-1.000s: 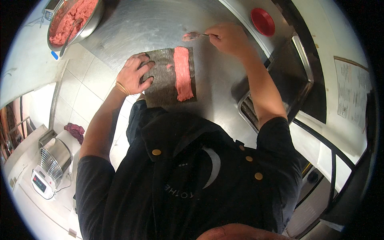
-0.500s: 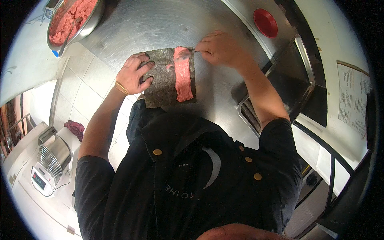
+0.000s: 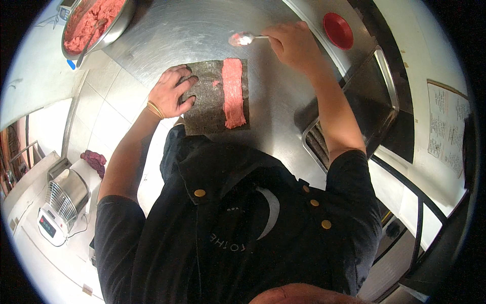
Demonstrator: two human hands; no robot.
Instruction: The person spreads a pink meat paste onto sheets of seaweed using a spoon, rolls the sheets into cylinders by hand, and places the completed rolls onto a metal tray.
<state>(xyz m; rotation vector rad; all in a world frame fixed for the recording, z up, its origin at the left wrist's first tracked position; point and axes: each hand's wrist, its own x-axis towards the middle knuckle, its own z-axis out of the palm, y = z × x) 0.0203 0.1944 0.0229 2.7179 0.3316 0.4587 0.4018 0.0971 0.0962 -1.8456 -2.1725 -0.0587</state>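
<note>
A dark nori sheet (image 3: 206, 109) lies flat on the steel table in front of me. Down its right part runs a flat strip of pink ground meat paste (image 3: 233, 93), with a small pink scrap to the left of it. My left hand (image 3: 174, 91) rests with spread fingers on the sheet's left edge. Above and to the right of the sheet, my right hand (image 3: 293, 45) grips the handle of a metal spoon (image 3: 243, 38), whose bowl is smeared with pink. The spoon is apart from the meat.
A steel bowl (image 3: 115, 34) of pink meat stands at the far left, a second spoon in it. A red dish (image 3: 338, 31) sits at the far right. Beside my right forearm is a metal tray (image 3: 378, 96) with dark sheets inside. The steel table (image 3: 187, 30) extends beyond the nori.
My right hand has lifted the spoon off the top of the meat strip and moved it away, up and to the right. My left hand has stayed on the nori.
</note>
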